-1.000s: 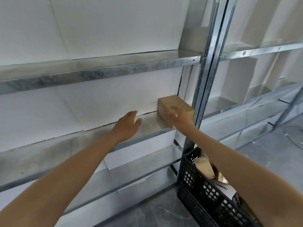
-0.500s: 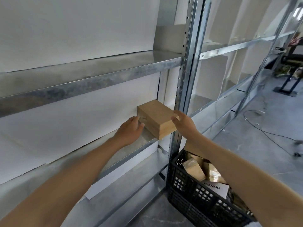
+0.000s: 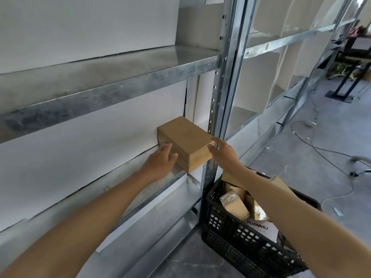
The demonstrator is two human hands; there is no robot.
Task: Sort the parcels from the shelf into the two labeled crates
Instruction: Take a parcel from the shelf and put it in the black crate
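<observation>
Cardboard parcel [image 3: 184, 137] at the shelf [image 3: 96, 187] edge, beside the post [image 3: 220, 97]; left hand [image 3: 160, 163], right hand [image 3: 224, 155] straight-fingered against its sides

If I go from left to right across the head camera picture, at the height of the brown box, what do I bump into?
Left hand → cardboard box → right hand → black stand far off on the floor. The metal post and the crate are left out because they overlap the right hand.
</observation>
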